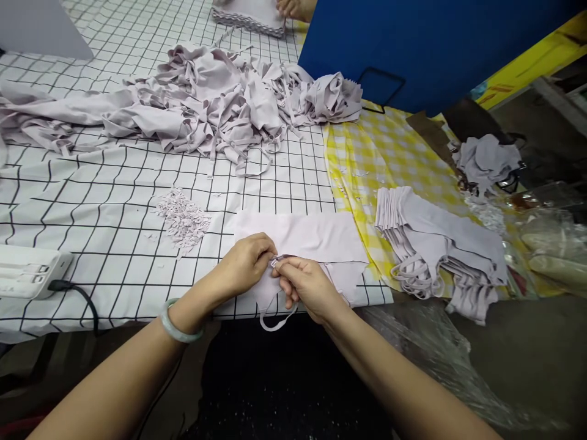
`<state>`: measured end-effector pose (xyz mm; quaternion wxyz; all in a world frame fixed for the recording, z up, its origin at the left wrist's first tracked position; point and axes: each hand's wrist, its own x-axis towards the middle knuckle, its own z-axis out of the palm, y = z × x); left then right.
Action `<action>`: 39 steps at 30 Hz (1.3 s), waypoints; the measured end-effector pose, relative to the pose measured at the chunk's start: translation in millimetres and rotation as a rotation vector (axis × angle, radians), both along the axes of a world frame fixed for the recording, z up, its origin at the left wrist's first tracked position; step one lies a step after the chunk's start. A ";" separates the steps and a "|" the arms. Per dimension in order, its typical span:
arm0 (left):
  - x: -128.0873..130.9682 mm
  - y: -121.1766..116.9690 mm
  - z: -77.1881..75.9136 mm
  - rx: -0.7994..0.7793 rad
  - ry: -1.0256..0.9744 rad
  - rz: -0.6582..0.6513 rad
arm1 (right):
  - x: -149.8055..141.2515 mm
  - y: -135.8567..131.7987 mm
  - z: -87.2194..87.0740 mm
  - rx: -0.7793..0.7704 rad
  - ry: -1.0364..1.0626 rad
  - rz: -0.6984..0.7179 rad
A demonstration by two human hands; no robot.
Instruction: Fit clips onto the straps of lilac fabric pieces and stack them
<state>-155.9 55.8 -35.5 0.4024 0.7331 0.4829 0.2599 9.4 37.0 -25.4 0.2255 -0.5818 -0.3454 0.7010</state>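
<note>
A pale lilac strappy garment (302,235) lies spread at the table's front edge. One thin strap loop (275,325) hangs over that edge. My left hand (247,264) is closed in a pinch on the garment's fabric near its middle. Right beside it, my right hand (308,286) pinches the same cloth between thumb and fingers. A tiny white piece (274,263) shows between the two sets of fingertips; I cannot tell what it is. The fingers cover part of the fabric there.
A long heap of crumpled lilac garments (220,104) lies behind. A small pile of cloth snippets (183,220) is left of my hands. Stacked garments (440,238) rest on yellow checked cloth (398,146) at right. A white power box (32,272) stands left. A person's hand (296,8) shows far back.
</note>
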 end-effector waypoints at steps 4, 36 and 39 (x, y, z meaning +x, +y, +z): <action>0.0 0.2 -0.3 0.006 -0.006 -0.009 | -2.3 1.2 0.6 -0.001 0.024 -0.055; -28.3 36.7 15.9 0.238 0.654 0.015 | 112.9 -30.3 10.1 0.646 -0.500 -0.210; -40.4 61.6 35.1 0.109 0.811 0.091 | 130.0 39.4 5.0 0.745 -0.806 -0.075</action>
